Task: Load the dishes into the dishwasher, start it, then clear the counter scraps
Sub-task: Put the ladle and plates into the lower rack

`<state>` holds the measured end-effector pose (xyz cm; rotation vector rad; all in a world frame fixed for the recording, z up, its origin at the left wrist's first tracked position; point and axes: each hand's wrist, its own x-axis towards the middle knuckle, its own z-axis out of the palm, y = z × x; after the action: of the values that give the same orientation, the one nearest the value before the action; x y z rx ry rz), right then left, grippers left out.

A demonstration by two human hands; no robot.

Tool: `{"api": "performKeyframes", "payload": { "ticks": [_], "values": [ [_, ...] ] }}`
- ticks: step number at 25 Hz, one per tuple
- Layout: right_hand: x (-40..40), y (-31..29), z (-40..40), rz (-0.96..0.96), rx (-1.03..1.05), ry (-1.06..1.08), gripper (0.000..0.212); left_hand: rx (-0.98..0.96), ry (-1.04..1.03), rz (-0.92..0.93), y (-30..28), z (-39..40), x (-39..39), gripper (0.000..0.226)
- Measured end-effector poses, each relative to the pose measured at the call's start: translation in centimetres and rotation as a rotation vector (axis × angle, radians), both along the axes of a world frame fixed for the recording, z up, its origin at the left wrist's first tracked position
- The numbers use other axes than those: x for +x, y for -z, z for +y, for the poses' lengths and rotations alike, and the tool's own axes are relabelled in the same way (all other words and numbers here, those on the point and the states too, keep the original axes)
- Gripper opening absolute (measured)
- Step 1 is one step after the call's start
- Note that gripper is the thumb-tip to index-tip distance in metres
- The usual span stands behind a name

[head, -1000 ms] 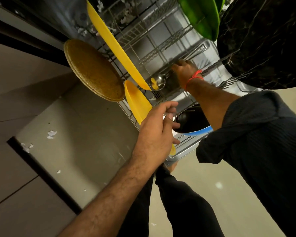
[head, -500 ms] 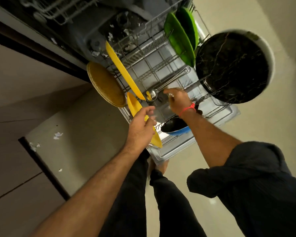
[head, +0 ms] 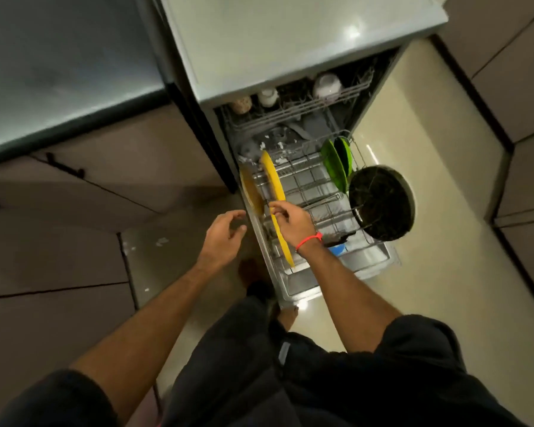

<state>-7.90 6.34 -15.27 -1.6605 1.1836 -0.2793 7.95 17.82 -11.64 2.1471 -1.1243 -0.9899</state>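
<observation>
Lower rack (head: pixel 309 192) pulled out for loading: plates (head: pixel 273 180) stand on edge between tines so water drains; right hand (head: pixel 290 218) hovers over them, fingers loosely curled, empty; left hand (head: pixel 225 238) relaxed, holding nothing.

Dishwasher (head: pixel 305 41): open, lower rack (head: pixel 321 192) pulled out over the floor.
Rack left: brown plate (head: pixel 251 192) and two yellow plates (head: pixel 273 177), all on edge.
Rack right: green plates (head: pixel 333 164) on edge, dark marbled plate (head: pixel 381 201) at the right rim.
Near end: blue bowl (head: pixel 336 250), partly hidden.
Upper rack (head: pixel 293 110): pale cups.
Right hand (head: pixel 290 218): over the rack, fingers curled at a yellow plate's edge; red band (head: pixel 309 240) on the wrist.
Left hand (head: pixel 225 234): loose, left of the rack, holding nothing.
</observation>
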Motion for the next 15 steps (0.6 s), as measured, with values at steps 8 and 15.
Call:
{"api": "performKeyframes", "payload": {
  "ticks": [8, 15],
  "values": [
    [15.5, -11.1, 2.0, -0.131, -0.204, -0.313, 0.031, -0.205, -0.336, -0.189, -9.0, 7.1, 11.5, 0.036],
    [31.2, -14.7, 7.0, -0.232, -0.327, -0.523, 0.033, -0.325, -0.524, -0.235, -11.8, 13.0, 24.8, 0.037]
  ]
}}
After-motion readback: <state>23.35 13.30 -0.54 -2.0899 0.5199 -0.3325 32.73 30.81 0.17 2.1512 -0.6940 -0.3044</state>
